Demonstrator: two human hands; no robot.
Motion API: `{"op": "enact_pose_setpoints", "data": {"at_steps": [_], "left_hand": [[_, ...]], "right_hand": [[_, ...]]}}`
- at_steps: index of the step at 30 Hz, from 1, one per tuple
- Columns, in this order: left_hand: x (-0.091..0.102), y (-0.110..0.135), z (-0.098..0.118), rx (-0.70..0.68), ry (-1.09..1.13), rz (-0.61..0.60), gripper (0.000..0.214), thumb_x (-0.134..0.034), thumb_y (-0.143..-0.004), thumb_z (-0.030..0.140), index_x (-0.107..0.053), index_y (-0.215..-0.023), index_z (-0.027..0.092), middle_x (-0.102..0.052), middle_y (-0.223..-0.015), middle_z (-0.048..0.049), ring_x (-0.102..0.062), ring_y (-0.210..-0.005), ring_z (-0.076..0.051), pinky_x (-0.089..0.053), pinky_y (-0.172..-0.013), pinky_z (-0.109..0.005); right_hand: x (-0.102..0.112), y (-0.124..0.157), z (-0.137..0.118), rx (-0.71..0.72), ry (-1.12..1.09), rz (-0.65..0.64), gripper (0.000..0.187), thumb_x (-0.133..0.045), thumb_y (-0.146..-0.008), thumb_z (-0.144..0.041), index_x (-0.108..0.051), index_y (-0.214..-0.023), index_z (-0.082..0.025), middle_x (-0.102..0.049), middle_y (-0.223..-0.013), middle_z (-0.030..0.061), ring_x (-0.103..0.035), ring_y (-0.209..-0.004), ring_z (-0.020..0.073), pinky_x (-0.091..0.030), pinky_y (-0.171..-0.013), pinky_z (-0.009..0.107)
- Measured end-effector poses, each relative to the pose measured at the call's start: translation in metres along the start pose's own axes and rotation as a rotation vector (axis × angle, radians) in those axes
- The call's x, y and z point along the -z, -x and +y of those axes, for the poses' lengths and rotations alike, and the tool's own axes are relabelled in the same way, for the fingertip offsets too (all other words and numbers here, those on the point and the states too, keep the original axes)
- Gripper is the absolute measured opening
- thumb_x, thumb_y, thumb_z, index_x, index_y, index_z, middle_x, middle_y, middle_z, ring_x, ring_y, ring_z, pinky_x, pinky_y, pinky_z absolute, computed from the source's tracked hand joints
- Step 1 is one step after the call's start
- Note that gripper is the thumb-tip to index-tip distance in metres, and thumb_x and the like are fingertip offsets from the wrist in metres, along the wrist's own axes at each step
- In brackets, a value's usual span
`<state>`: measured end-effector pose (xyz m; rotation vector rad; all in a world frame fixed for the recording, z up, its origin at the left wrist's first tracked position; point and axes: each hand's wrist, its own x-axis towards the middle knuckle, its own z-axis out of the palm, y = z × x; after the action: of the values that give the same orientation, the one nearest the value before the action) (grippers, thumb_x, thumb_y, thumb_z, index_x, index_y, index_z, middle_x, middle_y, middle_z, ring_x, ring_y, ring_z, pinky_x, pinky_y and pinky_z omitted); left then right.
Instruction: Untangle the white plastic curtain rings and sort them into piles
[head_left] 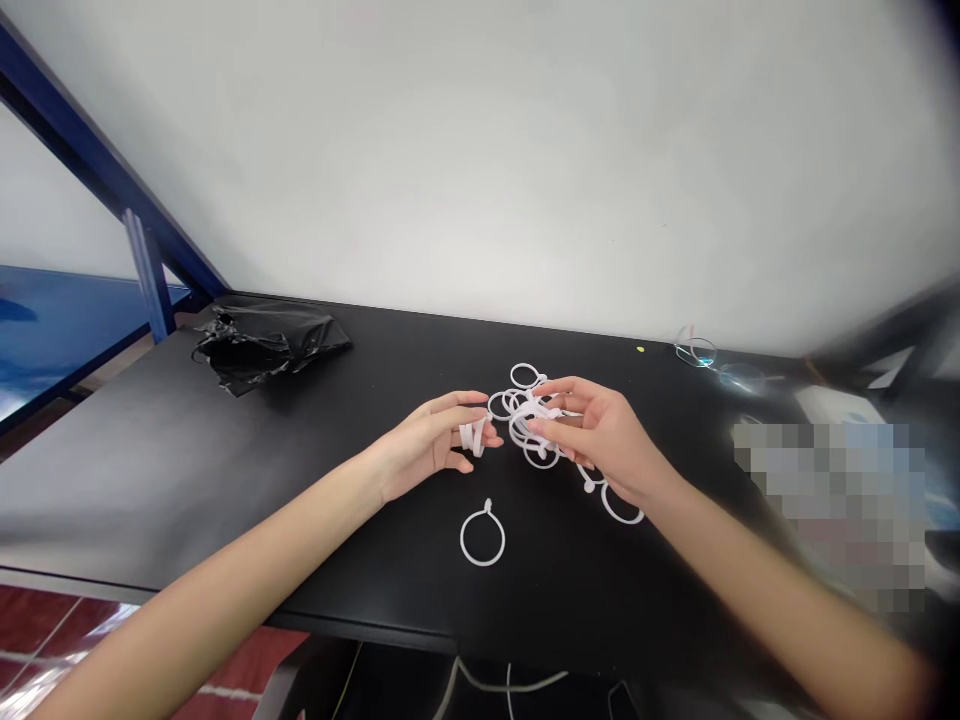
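My left hand [442, 430] is half curled around a few white plastic rings [474, 437], held on edge between its fingers, with the thumb apart below. To its right, my right hand [592, 425] has thumb and fingertips closing on a loose pile of white curtain rings [517, 425], each with a small knob or eyelet. The fingers cover part of the pile, so which ring is gripped is unclear. One single ring [482, 538] lies flat nearer the front edge. Another ring [622, 503] lies partly beneath my right wrist.
On the black table [360, 560], a crumpled black plastic bag [274, 345] lies at the back left. Eyeglasses [697, 352] rest near the back right, with a blurred-out package [832, 510] closer. A pale wall rises behind; cables [510, 687] hang below the front edge.
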<state>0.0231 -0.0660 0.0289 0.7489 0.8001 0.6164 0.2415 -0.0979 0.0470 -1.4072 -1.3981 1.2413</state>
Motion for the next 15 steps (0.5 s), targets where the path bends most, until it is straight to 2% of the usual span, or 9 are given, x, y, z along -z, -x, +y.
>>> {"op": "enact_pose_setpoints", "data": {"at_steps": [2, 4, 7, 10, 13, 14, 15], "left_hand": [[-0.005, 0.002, -0.003, -0.024, 0.093, -0.025, 0.031, -0.061, -0.088, 0.03, -0.056, -0.116, 0.018, -0.069, -0.098, -0.0115, -0.067, -0.096, -0.022, -0.052, -0.057, -0.022], [-0.008, 0.004, -0.006, -0.066, 0.16, -0.04, 0.031, -0.056, -0.09, 0.033, -0.058, -0.116, 0.017, -0.069, -0.106, -0.0136, -0.066, -0.1, -0.023, -0.056, -0.069, -0.028], [-0.01, 0.005, -0.007, -0.12, 0.202, -0.031, 0.032, -0.056, -0.09, 0.034, -0.06, -0.116, 0.015, -0.069, -0.106, -0.0133, -0.065, -0.099, -0.023, -0.054, -0.085, -0.035], [-0.011, 0.005, -0.006, -0.134, 0.225, -0.062, 0.033, -0.056, -0.091, 0.033, -0.06, -0.119, 0.015, -0.069, -0.108, -0.0135, -0.064, -0.103, -0.025, -0.054, -0.085, -0.037], [-0.011, 0.006, -0.005, -0.15, 0.228, -0.086, 0.033, -0.055, -0.092, 0.032, -0.058, -0.122, 0.017, -0.067, -0.115, -0.0148, -0.061, -0.113, -0.027, -0.054, -0.083, -0.036], [-0.01, 0.006, -0.005, -0.152, 0.22, -0.088, 0.034, -0.054, -0.092, 0.032, -0.058, -0.122, 0.017, -0.066, -0.118, -0.0154, -0.059, -0.116, -0.029, -0.054, -0.083, -0.035], [-0.01, 0.006, -0.005, -0.155, 0.208, -0.095, 0.034, -0.054, -0.092, 0.033, -0.057, -0.123, 0.017, -0.065, -0.12, -0.0161, -0.057, -0.119, -0.03, -0.054, -0.082, -0.035]], "right_hand": [[-0.008, 0.0, 0.003, 0.019, -0.086, 0.053, 0.04, -0.08, -0.07, -0.037, -0.063, -0.101, -0.018, -0.064, -0.083, 0.0019, -0.051, -0.049, 0.0069, -0.035, -0.034, 0.018], [-0.017, 0.003, 0.006, 0.126, -0.088, 0.064, 0.035, -0.078, -0.073, -0.033, -0.063, -0.101, -0.019, -0.067, -0.088, 0.0042, -0.058, -0.058, 0.0109, -0.041, -0.038, 0.019], [-0.025, 0.008, 0.011, 0.332, 0.052, 0.007, 0.027, -0.073, -0.078, -0.025, -0.064, -0.104, -0.022, -0.069, -0.1, 0.0063, -0.063, -0.069, 0.0133, -0.05, -0.049, 0.023], [-0.023, 0.011, 0.014, 0.514, 0.193, -0.003, 0.023, -0.065, -0.084, -0.017, -0.065, -0.105, -0.023, -0.07, -0.104, 0.0057, -0.064, -0.07, 0.013, -0.051, -0.052, 0.024], [-0.018, 0.015, 0.016, 0.677, 0.261, 0.124, 0.011, -0.062, -0.085, -0.013, -0.065, -0.092, -0.021, -0.068, -0.082, 0.0015, -0.06, -0.062, 0.0109, -0.049, -0.054, 0.024], [-0.018, 0.017, 0.017, 0.702, 0.297, 0.108, 0.006, -0.063, -0.084, -0.014, -0.064, -0.086, -0.02, -0.064, -0.071, -0.0012, -0.056, -0.057, 0.0096, -0.047, -0.053, 0.023], [-0.018, 0.019, 0.017, 0.698, 0.354, 0.041, 0.005, -0.066, -0.083, -0.016, -0.062, -0.081, -0.019, -0.058, -0.062, -0.0041, -0.052, -0.052, 0.0085, -0.044, -0.051, 0.022]]}}
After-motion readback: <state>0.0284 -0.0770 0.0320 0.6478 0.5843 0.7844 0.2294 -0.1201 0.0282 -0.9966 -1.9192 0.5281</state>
